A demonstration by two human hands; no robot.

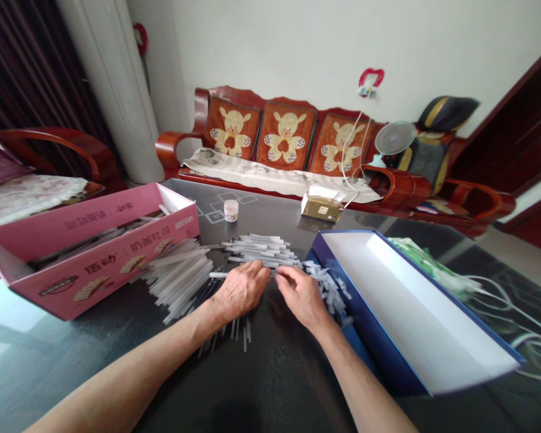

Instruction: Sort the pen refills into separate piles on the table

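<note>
My left hand [240,291] rests knuckles-up on the dark glass table [261,385], fingers curled onto a thin clear tube that pokes out to its left. My right hand [301,293] meets it fingertip to fingertip, pinching at the same spot; what it grips is hidden. A fan of clear tubes [178,279] lies left of my hands. A stack of grey-white tubes [259,249] lies just beyond them. Small white pieces [327,287] are heaped to the right of my right hand.
A pink carton [90,252] with tubes inside stands at the left. An open blue box with a white inside [415,313] sits at the right, white cables beyond it. A small white jar [231,210] and a tissue box [321,205] stand farther back, before a wooden sofa.
</note>
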